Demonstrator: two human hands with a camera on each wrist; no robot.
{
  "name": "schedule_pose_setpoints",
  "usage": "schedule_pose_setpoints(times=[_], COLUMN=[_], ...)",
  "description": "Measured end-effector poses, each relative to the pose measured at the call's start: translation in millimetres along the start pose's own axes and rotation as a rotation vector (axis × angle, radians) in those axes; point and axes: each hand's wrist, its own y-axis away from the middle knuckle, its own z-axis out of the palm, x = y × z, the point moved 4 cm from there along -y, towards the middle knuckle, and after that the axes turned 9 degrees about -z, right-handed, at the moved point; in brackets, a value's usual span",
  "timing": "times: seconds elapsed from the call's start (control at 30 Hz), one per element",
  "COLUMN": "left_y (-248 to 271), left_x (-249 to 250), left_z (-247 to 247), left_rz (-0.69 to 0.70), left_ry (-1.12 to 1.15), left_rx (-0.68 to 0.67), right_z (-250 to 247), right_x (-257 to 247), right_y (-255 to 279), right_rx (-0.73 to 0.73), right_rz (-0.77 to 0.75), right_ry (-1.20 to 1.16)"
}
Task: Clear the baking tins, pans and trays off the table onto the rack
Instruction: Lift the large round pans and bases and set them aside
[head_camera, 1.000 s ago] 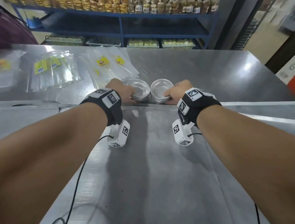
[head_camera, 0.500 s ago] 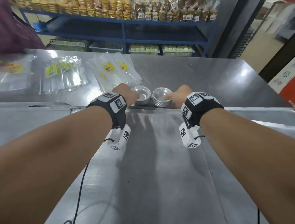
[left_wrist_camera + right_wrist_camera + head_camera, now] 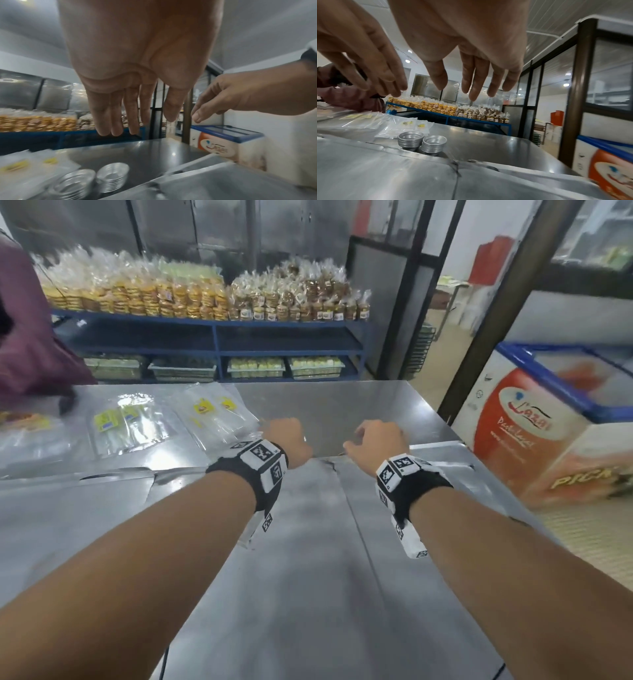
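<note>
Two stacks of small round metal tins, the left stack (image 3: 410, 140) and the right stack (image 3: 433, 145), are seen standing side by side, just touching or nearly so, on the steel table (image 3: 488, 146) at the seam where a nearer metal sheet (image 3: 385, 175) meets it; in the head view they are hidden behind the hands. Above them the left hand (image 3: 137, 67) and the right hand (image 3: 462, 40) are held apart from the tins, fingers straight, loosely spread and empty. Clear plastic bags (image 3: 212, 419) are laid on the table to the left, and a blue shelf (image 3: 219, 337) of packed biscuits is seen beyond.
</note>
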Motion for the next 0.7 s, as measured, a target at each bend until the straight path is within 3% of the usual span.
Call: schedule_pose_setpoints(times=[0.13, 0.37, 0.6, 0.7], left_y=[58.0, 158.5, 255.7, 284.2], left_x=[57.4, 172.8, 255.2, 285.2], left_z=[7.1, 50.3, 124.4, 161.3], left_rz=[0.132, 0.362, 0.465, 0.47], left_ry=[-0.053, -0.133, -0.242, -0.229], left_rx=[-0.068, -0.26, -0.501, -0.522], right_z=[-36.5, -96.3, -132.4, -136.0], right_x=[32.6, 128.6, 226.8, 264.2], right_y=[67.3, 196.8, 317.5, 357.6], right_rx=[-0.089, -0.087, -0.252, -0.266], right_rz=[0.11, 0.32, 0.557, 0.664], right_ry=[0.057, 0.038, 0.047, 0.047])
